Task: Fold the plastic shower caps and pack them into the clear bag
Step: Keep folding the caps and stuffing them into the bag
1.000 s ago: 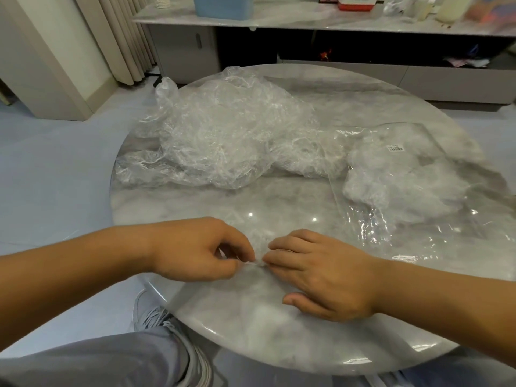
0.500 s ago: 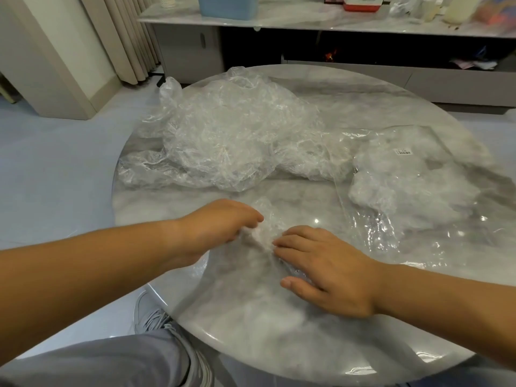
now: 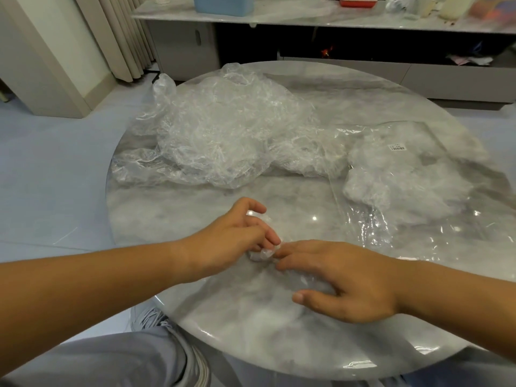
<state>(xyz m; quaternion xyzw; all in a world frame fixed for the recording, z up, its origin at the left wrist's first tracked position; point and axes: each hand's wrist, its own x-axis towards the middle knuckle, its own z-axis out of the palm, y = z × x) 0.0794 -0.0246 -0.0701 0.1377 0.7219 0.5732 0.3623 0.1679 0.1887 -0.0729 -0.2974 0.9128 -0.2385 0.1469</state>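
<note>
- the shower cap in work lies on the near part of the table, between the two hands; it is thin, clear and hard to trace against the marble.
- the left hand pinches the bunched end of the cap with thumb and lower fingers, a narrow grip, while its forefinger is lifted free.
- the right hand lies flat with straight fingers spread on the film, holding nothing, only pressing it to the table.
- judgement: this is a fold or roll in the middle of being made, with the flat hand as anchor.
- to do it well, press out the air under the right palm first, since trapped air will likely make the film spring open.
- bring the pinched end over in one short fold and crease it with the flat fingers before letting go.
- the film looks slippery on the polished top, so light downward pressure serves better than pulling.
- the clear bag lies to the right with folded caps inside and a label on it; where its mouth is i cannot tell.
- the pile of loose caps waits across the table, well apart from the hands.
</note>
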